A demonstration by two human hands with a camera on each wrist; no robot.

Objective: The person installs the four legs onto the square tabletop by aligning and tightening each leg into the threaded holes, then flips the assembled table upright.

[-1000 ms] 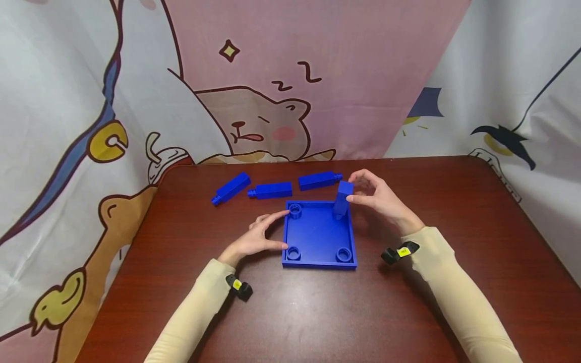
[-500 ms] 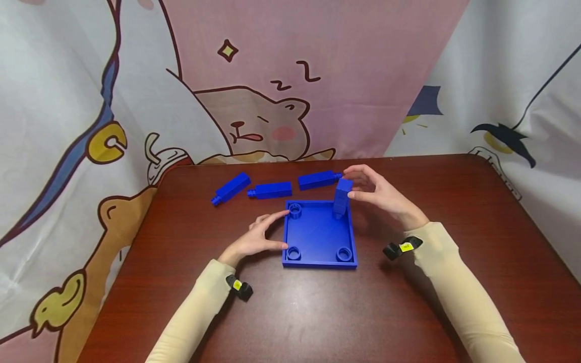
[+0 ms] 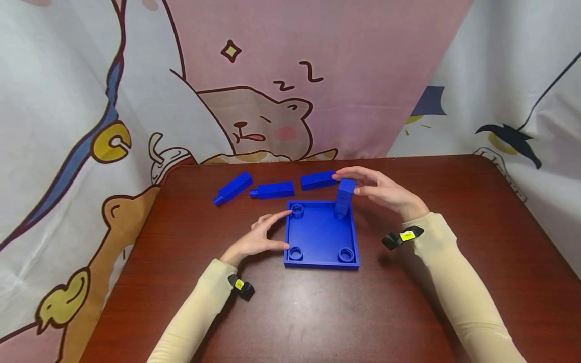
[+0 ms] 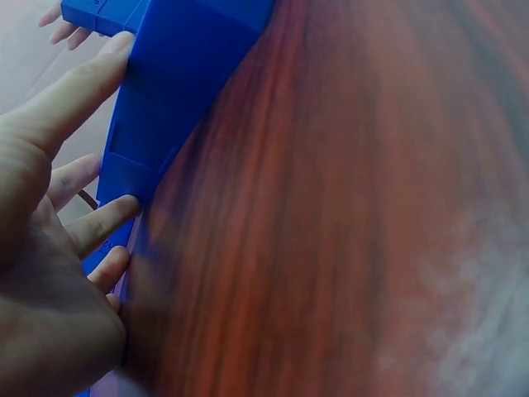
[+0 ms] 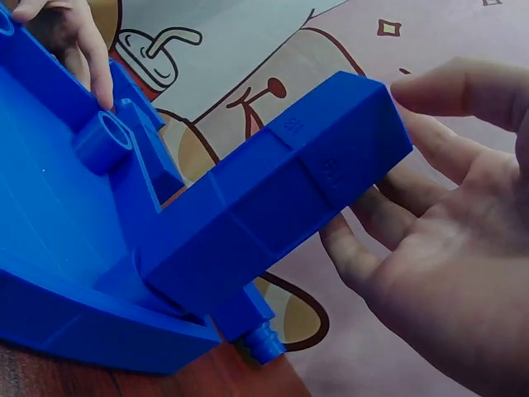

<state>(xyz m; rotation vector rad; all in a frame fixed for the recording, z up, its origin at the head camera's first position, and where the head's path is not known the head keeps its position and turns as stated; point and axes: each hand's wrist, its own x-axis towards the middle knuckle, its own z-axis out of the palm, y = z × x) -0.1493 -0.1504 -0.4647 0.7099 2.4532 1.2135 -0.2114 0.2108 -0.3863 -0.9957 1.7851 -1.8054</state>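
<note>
OK, on my feeds the blue tray sits flat on the dark red-brown table, sockets up. I see the upright bar, blue and square-sided, standing at the tray's far-right corner, lower end at the socket there; I can't tell how deep it seats. Right hand is just beyond the tray's right side, thumb at the bar's upper end, fingers reaching behind it; fingertips are hidden in my right wrist view, so I can't confirm a grip. That view also gives me small raised marks on the bar, too unclear to read. Left hand is at the tray's left wall, thumb and index stretched out and spread along it, steadying contact only, nothing enclosed. Round sockets show at the tray's other corners: far-left socket, near-left socket, near-right socket. Beyond the tray's far edge I count three more bars lying down: left bar, middle bar, right bar. Right bar's ribbed tip is behind the fingers in my head view. Printed curtain hangs well behind the tray.
</note>
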